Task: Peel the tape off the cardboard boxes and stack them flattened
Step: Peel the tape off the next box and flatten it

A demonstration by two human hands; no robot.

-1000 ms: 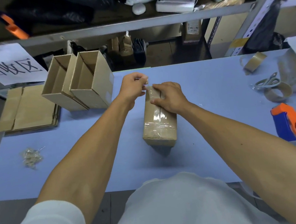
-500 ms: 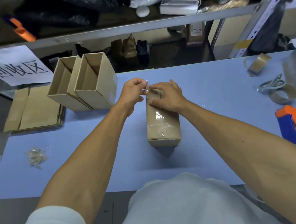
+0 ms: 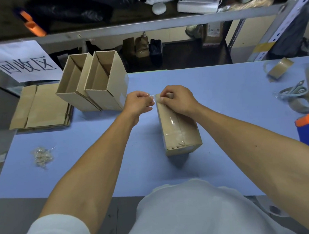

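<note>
A sealed cardboard box lies at the centre of the frame on the blue table, clear tape running along its top seam. The right hand rests on the box's far end, fingers curled onto it, its grip holding the box down. Just left of it, the left hand pinches a peeled end of the tape. Two open boxes stand at upper left beside a pile of flattened cardboard.
</note>
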